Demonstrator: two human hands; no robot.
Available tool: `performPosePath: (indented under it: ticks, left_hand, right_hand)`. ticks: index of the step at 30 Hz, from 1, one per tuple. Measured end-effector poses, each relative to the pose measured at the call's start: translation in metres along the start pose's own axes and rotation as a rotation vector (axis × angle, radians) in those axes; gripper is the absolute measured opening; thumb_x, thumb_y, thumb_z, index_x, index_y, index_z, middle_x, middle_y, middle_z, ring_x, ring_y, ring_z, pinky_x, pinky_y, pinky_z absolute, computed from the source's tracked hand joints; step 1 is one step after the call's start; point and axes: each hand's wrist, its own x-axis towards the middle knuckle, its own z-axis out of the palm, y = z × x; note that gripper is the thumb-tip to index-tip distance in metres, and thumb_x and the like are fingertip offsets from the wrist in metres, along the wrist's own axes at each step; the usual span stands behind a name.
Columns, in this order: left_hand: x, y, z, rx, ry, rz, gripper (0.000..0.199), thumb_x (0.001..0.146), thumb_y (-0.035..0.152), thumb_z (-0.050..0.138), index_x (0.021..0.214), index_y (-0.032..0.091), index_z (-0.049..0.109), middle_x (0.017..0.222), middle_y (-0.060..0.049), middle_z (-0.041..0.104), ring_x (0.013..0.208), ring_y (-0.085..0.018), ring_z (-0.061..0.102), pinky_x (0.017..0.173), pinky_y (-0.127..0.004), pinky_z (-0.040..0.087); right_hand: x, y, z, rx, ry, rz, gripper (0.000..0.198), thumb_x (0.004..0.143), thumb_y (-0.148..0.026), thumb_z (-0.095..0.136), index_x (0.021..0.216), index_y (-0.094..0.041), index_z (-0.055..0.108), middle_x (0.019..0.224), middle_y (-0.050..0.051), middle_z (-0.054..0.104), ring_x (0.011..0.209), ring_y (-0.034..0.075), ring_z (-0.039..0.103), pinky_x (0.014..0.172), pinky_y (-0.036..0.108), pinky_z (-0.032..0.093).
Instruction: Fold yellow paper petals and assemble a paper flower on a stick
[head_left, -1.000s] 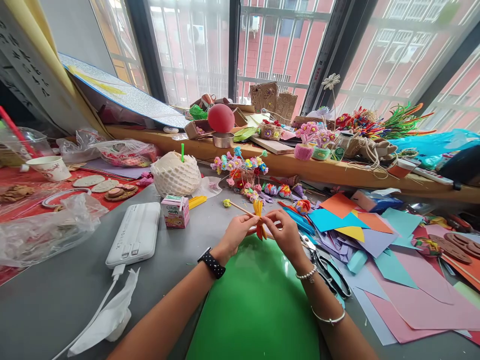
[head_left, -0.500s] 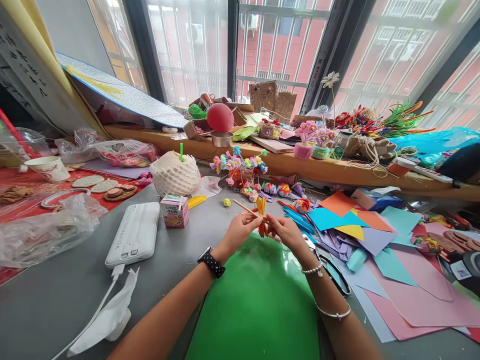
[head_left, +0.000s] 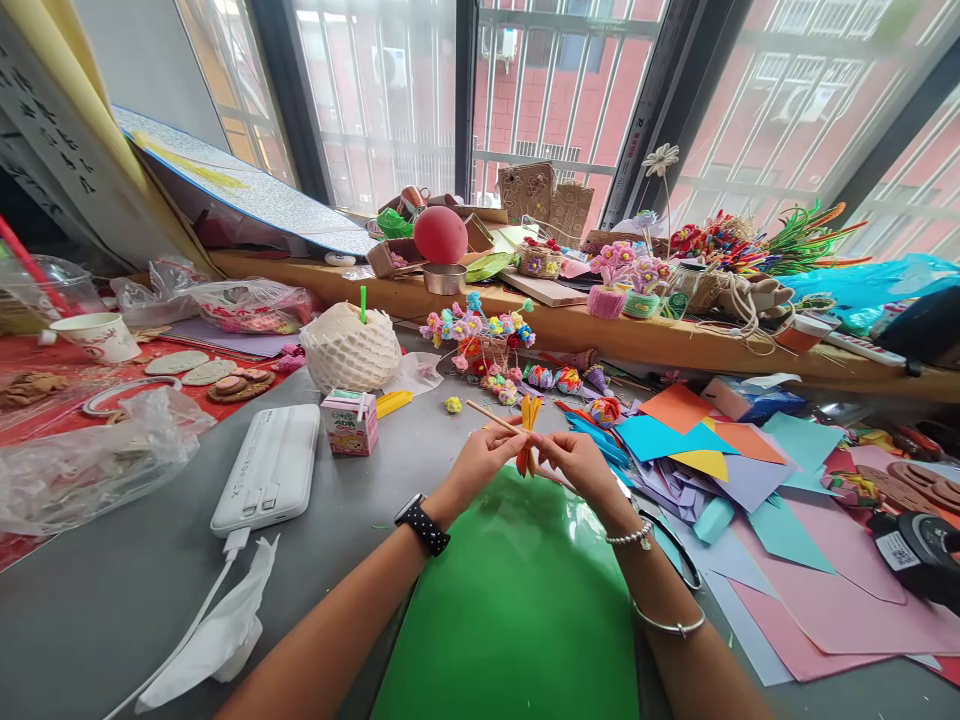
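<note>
Paper [head_left: 530, 412], yellow-orange and folded, is held upright between the left hand [head_left: 487, 462] and the right hand [head_left: 576, 465], above the twelve o'clock end of a green board [head_left: 510, 600]. A thin stick [head_left: 487, 412] is gripped in the left fingertips, its free end pointed towards ten o'clock; near its middle, the paper is pinched by the right thumb and fingers. From the hands, a small yellow ball [head_left: 453, 405] is seen at ten o'clock and clustered flowers [head_left: 469, 328] at eleven. A drink carton [head_left: 349, 425] is placed at nine, with a white power bank [head_left: 266, 465] farther out. Coloured sheets [head_left: 750, 480] are strewn around three o'clock.
</note>
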Motion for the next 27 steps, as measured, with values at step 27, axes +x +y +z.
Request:
performPosePath:
  ticks: [27]
  left_hand:
    - [0.0024,-0.0054,0.0009,-0.063,0.009,-0.055,0.035,0.057,0.032,0.066,0.085,0.012,0.058,0.098,-0.009,0.060,0.074,-0.016,0.060,0.069,-0.027,0.046]
  right_hand:
    - [0.0008,0.0060,0.0025,-0.205,0.180,-0.095,0.042,0.070,-0.054,0.046,0.051,-0.017,0.042,0.045,-0.005,0.036,0.043,0.007,0.031,0.042,0.021,0.023]
